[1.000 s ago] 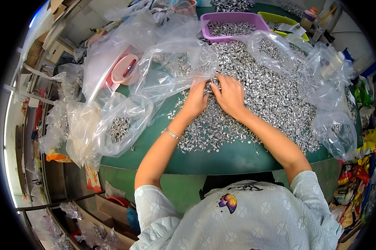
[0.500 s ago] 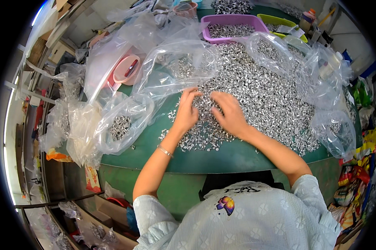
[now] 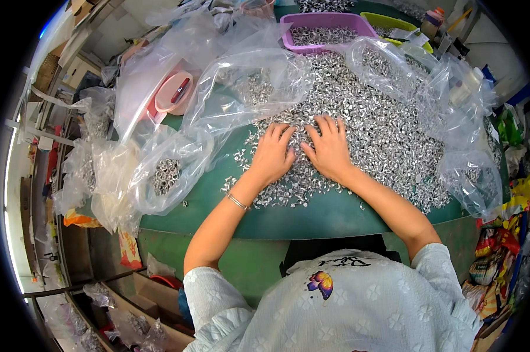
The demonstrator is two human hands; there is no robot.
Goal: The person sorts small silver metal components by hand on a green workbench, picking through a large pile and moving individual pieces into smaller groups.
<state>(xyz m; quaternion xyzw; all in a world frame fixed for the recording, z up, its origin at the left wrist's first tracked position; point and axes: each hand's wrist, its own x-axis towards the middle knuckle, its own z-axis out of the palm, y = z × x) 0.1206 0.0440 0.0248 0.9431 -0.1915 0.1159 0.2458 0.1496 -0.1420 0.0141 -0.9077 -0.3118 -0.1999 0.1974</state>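
A broad heap of small silvery curved metal pieces (image 3: 382, 141) covers much of the green tabletop (image 3: 218, 217). On the heap's left part lies my left hand (image 3: 274, 151), palm down, fingers stretched forward over the pieces. Beside it, a short gap to the right, my right hand (image 3: 329, 146) rests palm down with its fingers spread among the pieces. Neither hand grips anything that I can see; what lies under the palms is hidden. Loose pieces are scattered below and between the two hands.
A clear plastic bag (image 3: 247, 76) lies beyond my left hand, and an open bag with metal pieces (image 3: 166, 175) stands at left. A purple basket (image 3: 285, 36) and a green tray (image 3: 388, 20) sit at the back. A pink container (image 3: 168, 102) holds a red object. Bags edge the right side.
Both hands have gone from curled, raised fingers to flatter, spread fingers on the pieces. The left hand has shifted slightly right, and the view has moved a little.
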